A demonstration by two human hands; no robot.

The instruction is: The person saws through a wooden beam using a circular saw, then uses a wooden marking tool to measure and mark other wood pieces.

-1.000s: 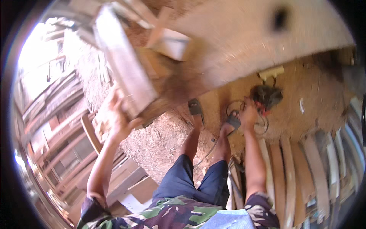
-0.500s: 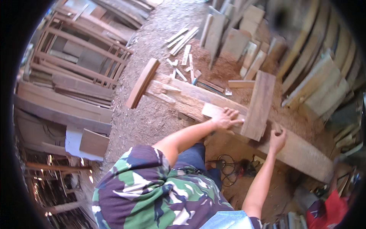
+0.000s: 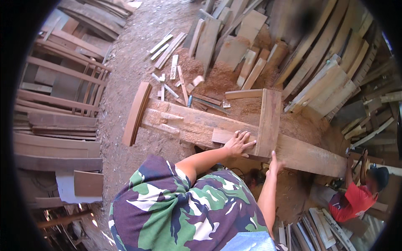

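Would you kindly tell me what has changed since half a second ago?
The right hand moved left and toward the body, from over the long beam to the near end of the crosswise board; whether it grips is unclear. The view turned, showing more of the person in red. The left hand stayed on the small block, beside the board.
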